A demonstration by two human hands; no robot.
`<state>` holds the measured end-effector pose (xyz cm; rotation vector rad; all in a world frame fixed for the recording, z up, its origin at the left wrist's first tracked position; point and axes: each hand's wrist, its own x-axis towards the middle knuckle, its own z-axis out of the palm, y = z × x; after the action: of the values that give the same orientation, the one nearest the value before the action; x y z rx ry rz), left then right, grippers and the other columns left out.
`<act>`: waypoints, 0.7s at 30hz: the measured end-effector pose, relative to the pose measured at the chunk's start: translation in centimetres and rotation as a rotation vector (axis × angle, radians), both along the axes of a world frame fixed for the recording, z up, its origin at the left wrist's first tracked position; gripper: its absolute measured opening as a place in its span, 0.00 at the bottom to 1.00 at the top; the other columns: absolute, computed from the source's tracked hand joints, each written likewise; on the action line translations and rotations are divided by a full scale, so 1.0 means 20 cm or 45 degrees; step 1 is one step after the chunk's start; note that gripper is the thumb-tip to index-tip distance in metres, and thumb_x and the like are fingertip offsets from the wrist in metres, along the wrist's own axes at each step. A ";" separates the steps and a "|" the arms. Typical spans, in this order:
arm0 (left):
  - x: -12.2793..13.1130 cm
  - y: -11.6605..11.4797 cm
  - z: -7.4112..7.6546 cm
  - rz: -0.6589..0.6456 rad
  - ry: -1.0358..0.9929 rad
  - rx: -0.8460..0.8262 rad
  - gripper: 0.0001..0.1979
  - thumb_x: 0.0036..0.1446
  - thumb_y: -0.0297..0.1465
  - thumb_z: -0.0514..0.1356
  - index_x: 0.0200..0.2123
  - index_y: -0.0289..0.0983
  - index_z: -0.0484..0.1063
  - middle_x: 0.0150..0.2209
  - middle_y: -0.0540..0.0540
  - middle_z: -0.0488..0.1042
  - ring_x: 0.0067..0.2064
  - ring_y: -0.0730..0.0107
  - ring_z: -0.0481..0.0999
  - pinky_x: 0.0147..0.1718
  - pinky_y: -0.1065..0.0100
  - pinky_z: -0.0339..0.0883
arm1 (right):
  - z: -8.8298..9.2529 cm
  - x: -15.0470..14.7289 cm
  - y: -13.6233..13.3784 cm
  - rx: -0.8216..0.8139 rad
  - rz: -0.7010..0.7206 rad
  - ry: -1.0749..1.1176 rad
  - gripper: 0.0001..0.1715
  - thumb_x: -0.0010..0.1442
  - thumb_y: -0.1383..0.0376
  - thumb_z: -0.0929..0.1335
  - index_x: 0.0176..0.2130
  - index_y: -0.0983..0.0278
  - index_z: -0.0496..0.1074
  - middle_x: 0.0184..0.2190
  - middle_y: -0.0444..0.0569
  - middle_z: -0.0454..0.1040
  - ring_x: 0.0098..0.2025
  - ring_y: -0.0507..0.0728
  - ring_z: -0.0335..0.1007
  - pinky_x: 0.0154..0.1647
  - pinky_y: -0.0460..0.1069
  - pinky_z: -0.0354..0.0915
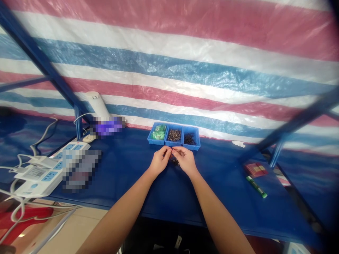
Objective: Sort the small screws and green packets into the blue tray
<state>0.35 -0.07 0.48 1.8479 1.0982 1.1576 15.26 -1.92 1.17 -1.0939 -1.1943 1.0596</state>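
My left hand point(161, 159) and my right hand point(184, 159) meet over the blue table, fingertips pinched together and nearly touching. Whatever sits between them is too small to make out. Under the fingers lie a few small dark pieces point(174, 162), partly hidden by my right hand. Just beyond the hands stand three blue bins in a row. Green packets point(159, 134) fill the left bin point(155, 142), small brass-and-dark parts point(174, 134) the middle bin point(173, 144), and thin black pieces point(189, 139) the right bin point(191, 147).
At left are a white power strip point(43, 180) with cables and a blurred item point(83, 171). A white cylinder point(98, 106) leans at the back. To the right lie a red box point(256, 169) and a green pack point(256, 187). Blue frame posts flank the table point(225, 190).
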 end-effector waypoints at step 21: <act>0.01 0.00 -0.01 -0.008 -0.099 -0.037 0.13 0.64 0.40 0.54 0.45 0.38 0.69 0.30 0.49 0.75 0.31 0.69 0.76 0.34 0.69 0.69 | 0.00 0.01 0.00 0.034 -0.052 -0.013 0.16 0.55 0.56 0.72 0.41 0.63 0.78 0.37 0.51 0.81 0.38 0.60 0.78 0.42 0.54 0.74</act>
<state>0.50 -0.14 0.31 1.7681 1.0590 1.1934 15.46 -1.84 1.11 -1.0996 -1.1867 1.0051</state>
